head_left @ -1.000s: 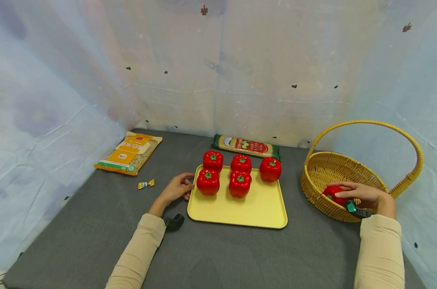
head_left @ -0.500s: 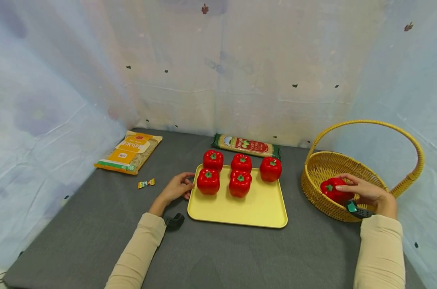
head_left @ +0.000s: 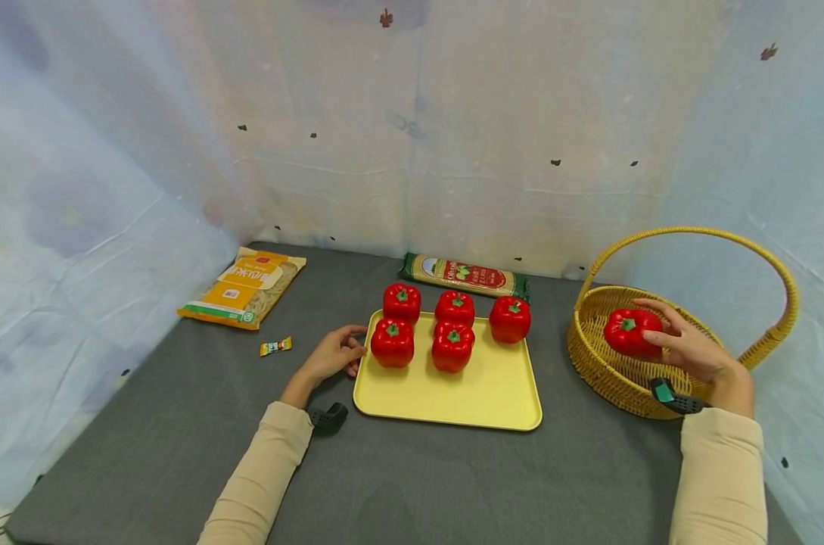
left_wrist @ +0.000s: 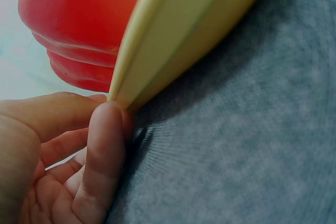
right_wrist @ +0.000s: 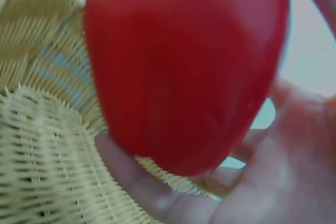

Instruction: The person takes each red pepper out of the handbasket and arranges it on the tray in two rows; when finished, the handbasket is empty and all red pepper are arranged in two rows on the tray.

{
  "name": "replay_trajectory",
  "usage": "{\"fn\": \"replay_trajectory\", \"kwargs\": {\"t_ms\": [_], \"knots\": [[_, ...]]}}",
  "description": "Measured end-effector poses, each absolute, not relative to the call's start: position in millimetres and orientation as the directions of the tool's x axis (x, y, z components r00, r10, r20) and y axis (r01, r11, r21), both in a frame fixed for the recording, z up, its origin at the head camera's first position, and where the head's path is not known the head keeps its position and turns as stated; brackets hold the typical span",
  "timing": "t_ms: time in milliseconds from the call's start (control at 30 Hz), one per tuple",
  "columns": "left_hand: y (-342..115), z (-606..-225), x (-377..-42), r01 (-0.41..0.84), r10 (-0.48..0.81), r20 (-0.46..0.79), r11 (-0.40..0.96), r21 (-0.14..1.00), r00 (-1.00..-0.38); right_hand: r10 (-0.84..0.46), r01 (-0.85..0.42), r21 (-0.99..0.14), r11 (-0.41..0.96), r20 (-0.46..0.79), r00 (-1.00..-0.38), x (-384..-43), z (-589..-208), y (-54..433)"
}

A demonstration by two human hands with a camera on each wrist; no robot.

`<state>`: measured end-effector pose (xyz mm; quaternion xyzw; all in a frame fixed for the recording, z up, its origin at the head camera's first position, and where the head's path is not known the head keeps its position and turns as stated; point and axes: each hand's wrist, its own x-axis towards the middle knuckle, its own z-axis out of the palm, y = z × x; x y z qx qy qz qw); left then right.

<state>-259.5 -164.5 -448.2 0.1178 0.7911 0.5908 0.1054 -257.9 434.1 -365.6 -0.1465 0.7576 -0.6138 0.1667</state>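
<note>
My right hand (head_left: pixel 701 350) grips a red bell pepper (head_left: pixel 629 333), its green stem turned to the left, above the inside of the yellow wicker basket (head_left: pixel 589 367). In the right wrist view the thumb and fingers curl round the pepper (right_wrist: pixel 184 72), and woven wall shows beside it. My left hand (head_left: pixel 331 354) is at the left edge of a pale yellow tray (head_left: pixel 452 397). Thumb and forefinger pinch the tray's rim (left_wrist: pixel 157 40) in the left wrist view. Several red bell peppers, including a front-left one (head_left: pixel 393 343), sit toward the back of the tray.
Behind the tray lies a long green-and-red food packet (head_left: pixel 467 276). An orange bag of dry food (head_left: pixel 244 289) lies at the back left, with a small yellow wrapped piece (head_left: pixel 275 347) near it. The basket's tall handle (head_left: pixel 691 231) arches over it. Curtains hang behind the grey table (head_left: pixel 418 484).
My right hand has raised the bell pepper from the bottom of the basket, and more of the pepper now shows. My left hand and the tray have stayed still.
</note>
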Motion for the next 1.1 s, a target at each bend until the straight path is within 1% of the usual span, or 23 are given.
{"fn": "replay_trajectory", "kwargs": {"t_ms": [133, 233, 333, 467, 633, 733, 867, 1100], "knots": [[-165, -448, -260, 0.059, 0.31, -0.029, 0.273, 0.96, -0.95, -0.474, -0.066, -0.992, 0.111, 0.006, -0.88, -258, -359, 425], [-165, -450, -261, 0.056, 0.306, -0.034, 0.282, 0.958, -0.951, -0.474, -0.094, -0.992, 0.085, 0.042, -0.879, -255, -354, 417], [-166, -459, -268, 0.047, 0.3, -0.045, 0.29, 0.956, -0.953, -0.48, -0.129, -0.991, 0.046, 0.092, -0.872, -252, -349, 406], [-168, -473, -277, 0.04, 0.288, -0.048, 0.291, 0.956, -0.956, -0.496, -0.214, -0.977, 0.012, 0.18, -0.85, -250, -342, 389], [-167, -476, -278, 0.046, 0.277, -0.038, 0.291, 0.956, -0.96, -0.486, -0.308, -0.951, -0.008, 0.273, -0.83, -248, -338, 367], [-167, -474, -277, 0.057, 0.281, -0.026, 0.284, 0.957, -0.959, -0.459, -0.341, -0.94, 0.013, 0.298, -0.837, -246, -340, 354], [-167, -473, -276, 0.062, 0.283, -0.02, 0.279, 0.958, -0.959, -0.423, -0.356, -0.933, 0.055, 0.301, -0.855, -245, -346, 339], [-167, -474, -276, 0.059, 0.28, -0.026, 0.29, 0.955, -0.96, -0.386, -0.325, -0.923, 0.206, 0.229, -0.894, -243, -360, 317]]}}
